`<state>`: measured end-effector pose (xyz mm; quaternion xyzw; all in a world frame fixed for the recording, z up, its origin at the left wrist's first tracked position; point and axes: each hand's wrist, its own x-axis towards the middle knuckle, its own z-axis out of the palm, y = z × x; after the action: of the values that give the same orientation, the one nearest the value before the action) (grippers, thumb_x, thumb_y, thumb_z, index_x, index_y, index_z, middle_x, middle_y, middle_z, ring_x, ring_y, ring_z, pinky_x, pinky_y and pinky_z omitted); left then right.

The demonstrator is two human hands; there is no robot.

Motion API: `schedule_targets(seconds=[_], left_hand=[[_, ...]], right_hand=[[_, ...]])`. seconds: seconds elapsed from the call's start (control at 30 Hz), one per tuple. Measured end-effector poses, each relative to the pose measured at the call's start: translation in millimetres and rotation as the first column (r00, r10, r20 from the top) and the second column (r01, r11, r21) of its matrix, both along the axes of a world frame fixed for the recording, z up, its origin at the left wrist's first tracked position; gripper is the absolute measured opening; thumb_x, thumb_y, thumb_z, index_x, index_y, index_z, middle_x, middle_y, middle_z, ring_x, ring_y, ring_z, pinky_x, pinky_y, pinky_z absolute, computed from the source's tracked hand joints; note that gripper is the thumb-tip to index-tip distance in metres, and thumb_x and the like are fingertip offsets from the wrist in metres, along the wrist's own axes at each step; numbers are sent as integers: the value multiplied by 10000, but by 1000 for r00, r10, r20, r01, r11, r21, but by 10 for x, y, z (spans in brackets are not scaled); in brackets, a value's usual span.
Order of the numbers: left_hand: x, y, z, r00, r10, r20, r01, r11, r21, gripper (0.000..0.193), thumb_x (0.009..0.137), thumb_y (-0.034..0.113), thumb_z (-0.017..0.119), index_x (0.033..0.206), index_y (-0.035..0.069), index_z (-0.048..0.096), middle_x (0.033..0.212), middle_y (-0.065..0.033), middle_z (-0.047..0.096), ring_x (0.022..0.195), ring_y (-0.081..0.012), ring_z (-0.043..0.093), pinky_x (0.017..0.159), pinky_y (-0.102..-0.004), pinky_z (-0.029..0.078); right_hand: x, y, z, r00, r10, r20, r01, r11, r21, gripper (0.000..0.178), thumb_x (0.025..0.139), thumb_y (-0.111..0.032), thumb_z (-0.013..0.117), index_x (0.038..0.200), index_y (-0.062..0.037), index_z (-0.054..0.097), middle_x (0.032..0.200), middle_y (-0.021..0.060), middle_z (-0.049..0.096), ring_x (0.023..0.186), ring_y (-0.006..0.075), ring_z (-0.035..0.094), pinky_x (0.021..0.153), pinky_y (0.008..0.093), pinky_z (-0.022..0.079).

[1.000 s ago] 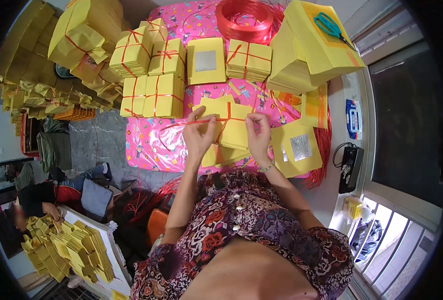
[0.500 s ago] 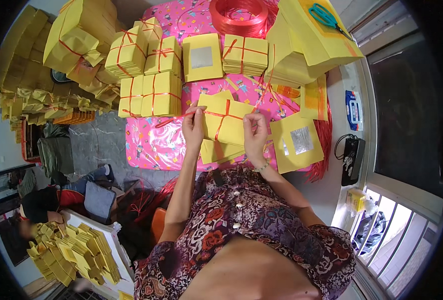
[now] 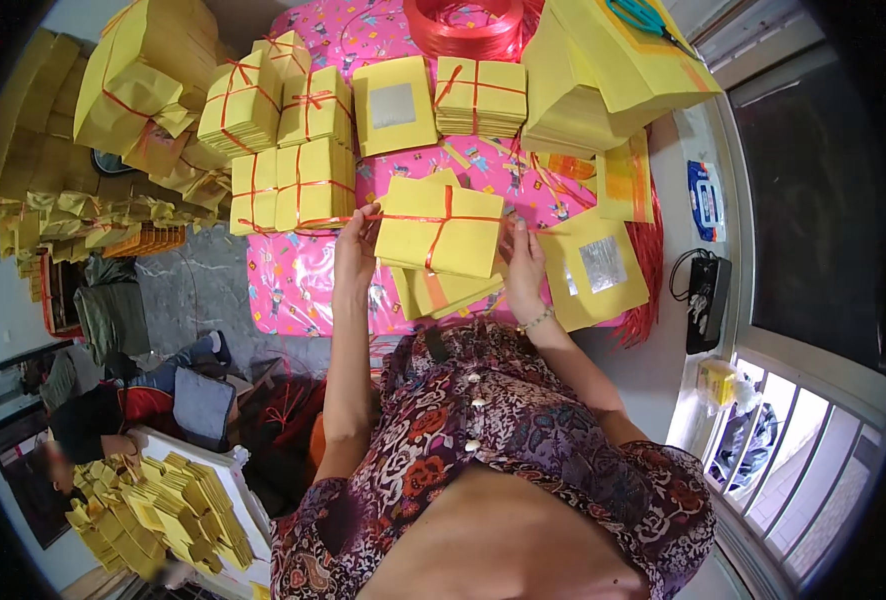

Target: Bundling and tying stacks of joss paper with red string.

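A bundle of yellow paper sheets (image 3: 413,245) sits in front of me, crossed by a red ribbon (image 3: 447,203). My left hand (image 3: 355,252) is at the bundle's left side, fingers pinched on the ribbon where it runs out leftward. At the right edge, my right hand (image 3: 525,268) is closed with the thumb and fingertips at the other stretch of ribbon; the exact grip is hard to see. Under the bundle lie loose yellow sheets (image 3: 438,292). To the right are yellow sheets with a silver square (image 3: 603,265).
Ribbon-tied yellow bundles (image 3: 315,185) stand at the back left on the pink patterned table cover (image 3: 293,285). A red ribbon roll (image 3: 463,28), tall yellow paper stacks (image 3: 588,85) and teal scissors (image 3: 643,18) are at the back. Another person (image 3: 93,420) sits at lower left beside more yellow stacks.
My hands have moved apart, the left one leftward and the right one slightly rightward. The bundle now shows more of its top, with the ribbon straight across it.
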<state>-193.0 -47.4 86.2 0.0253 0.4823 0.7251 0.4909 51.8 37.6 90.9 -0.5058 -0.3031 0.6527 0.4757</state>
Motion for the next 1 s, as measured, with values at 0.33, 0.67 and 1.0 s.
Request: schedule_targets(seconds=[0.33, 0.67, 1.0], left_hand=[[184, 136, -177, 990, -142, 5, 141, 973, -182, 304, 963, 190, 440, 1149, 4, 594, 1040, -81, 653, 905, -149, 634, 784, -288, 511], [150, 134, -189, 968, -245, 49, 250, 958, -141, 366, 985, 257, 456, 1263, 28, 519, 1118, -81, 626, 964, -162, 624, 822, -310, 525], [6, 196, -370, 946, -321, -41, 314, 940, -131, 354, 981, 284, 468, 1188, 17, 574, 1053, -72, 645, 895, -151, 638, 750, -289, 537]], right_hand=[[-35, -168, -338, 977, 101, 190, -114, 992, 57, 354, 989, -332, 474, 1090, -10, 583, 1029, 53, 607, 953, 128, 534, 851, 286, 419], [11, -272, -489, 886, 294, 359, -392, 888, 241, 461, 939, -201, 451, 1328, 36, 382, 1281, 231, 452, 1195, 388, 404, 1040, 455, 310], [-267, -361, -237, 983, -61, 173, 33, 986, 162, 382, 1009, -377, 411, 1059, -24, 547, 976, 56, 570, 891, 139, 524, 781, 285, 432]])
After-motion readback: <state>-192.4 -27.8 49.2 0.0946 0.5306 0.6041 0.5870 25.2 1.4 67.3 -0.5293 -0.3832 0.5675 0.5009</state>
